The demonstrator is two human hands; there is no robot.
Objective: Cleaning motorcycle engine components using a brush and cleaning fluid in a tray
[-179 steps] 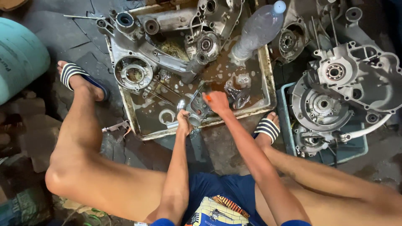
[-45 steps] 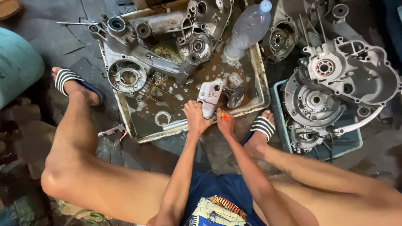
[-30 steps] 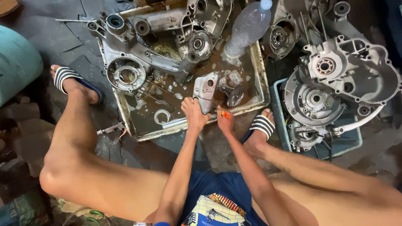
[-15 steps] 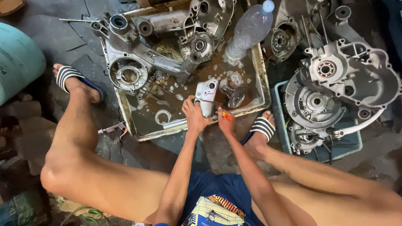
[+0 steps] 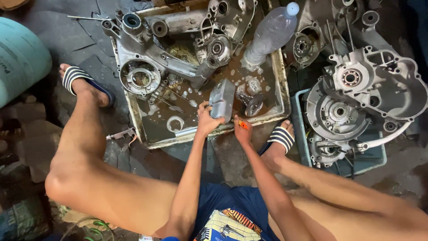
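Note:
My left hand [image 5: 206, 121] grips a small grey metal engine part [image 5: 221, 99], holding it tilted over the near edge of a shallow metal tray [image 5: 281, 80] of dirty liquid. My right hand [image 5: 243, 130] is closed around a small orange-handled tool [image 5: 243, 125] right beside that part, at the tray's front rim. A gear [image 5: 253, 102] lies in the tray just behind my right hand. A large engine crankcase [image 5: 178, 40] fills the tray's back half.
A clear plastic bottle [image 5: 270, 33] leans on the tray's right rim. More engine casings [image 5: 370, 85] rest on a blue tray [image 5: 303, 134] at right. A metal ring [image 5: 175, 123] lies in the liquid. A teal cylinder [image 5: 20, 58] sits at left. My sandalled feet flank the tray.
Earlier both hands worked on the part low in the tray. Since then my left hand has lifted and turned the grey part, while my right hand drew back to the tray's front rim.

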